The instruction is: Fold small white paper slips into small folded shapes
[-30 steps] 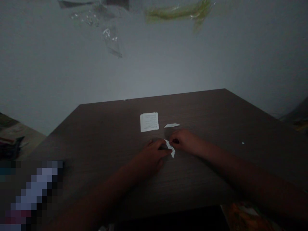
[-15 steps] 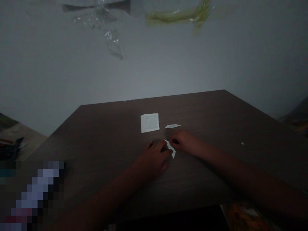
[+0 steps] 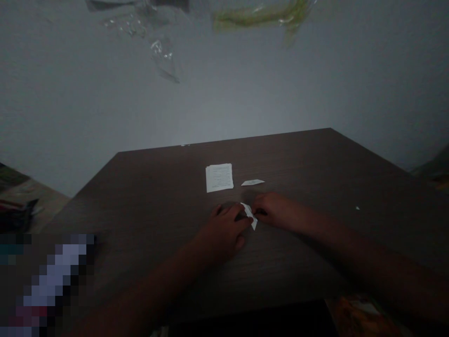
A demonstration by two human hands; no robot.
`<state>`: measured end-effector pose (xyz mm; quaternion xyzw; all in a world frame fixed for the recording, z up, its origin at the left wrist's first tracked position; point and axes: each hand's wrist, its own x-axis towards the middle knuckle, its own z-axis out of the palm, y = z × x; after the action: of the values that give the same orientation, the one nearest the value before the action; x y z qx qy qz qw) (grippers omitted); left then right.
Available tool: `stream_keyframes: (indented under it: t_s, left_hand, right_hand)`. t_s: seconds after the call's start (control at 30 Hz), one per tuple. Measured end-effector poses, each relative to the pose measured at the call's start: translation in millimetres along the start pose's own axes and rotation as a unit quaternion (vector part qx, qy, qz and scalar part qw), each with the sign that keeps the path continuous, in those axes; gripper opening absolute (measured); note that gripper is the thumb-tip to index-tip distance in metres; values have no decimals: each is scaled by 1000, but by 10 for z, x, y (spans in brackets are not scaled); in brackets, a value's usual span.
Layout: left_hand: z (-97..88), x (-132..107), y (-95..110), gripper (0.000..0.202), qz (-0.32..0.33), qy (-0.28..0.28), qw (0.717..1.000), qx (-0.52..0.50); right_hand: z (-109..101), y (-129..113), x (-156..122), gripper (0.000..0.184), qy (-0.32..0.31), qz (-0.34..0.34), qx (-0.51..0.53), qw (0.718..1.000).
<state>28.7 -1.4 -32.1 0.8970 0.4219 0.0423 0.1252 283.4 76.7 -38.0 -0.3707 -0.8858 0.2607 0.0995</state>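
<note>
A small folded piece of white paper [image 3: 254,224] lies slantwise on the dark table, between my two hands. My left hand [image 3: 226,231] holds it down, thumb and forefinger on its left side. From the right, my right hand [image 3: 275,209] touches its edge with curled, pinched fingertips; their exact grip is hard to see in the dim light. Just beyond the hands lies a second folded paper [image 3: 252,182], a narrow strip with pointed ends. To its left sits a stack of square printed paper sheets [image 3: 220,178].
The wood-grain table [image 3: 157,187] meets a pale wall [image 3: 245,93] with clear and yellow tape [image 3: 259,19] stuck on it. A tiny white scrap [image 3: 357,208] lies at the right. A pixelated blurred object [image 3: 56,276] occupies the lower left.
My right hand has shifted slightly to the right along the folded paper's edge. My left hand stays on it. The view has tilted a little.
</note>
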Motion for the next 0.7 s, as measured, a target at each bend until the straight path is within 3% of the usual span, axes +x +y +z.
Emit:
stream_keyframes:
  t_s: [0.23, 0.7]
  left_hand:
    - [2, 9, -8, 63, -4, -19, 1000, -5]
    - [-31, 19, 17, 62, -10, -29, 1000, 5]
  right_hand:
    - [38, 33, 4, 23, 21, 2, 27, 999]
    - [78, 34, 223, 24, 53, 51, -57, 996]
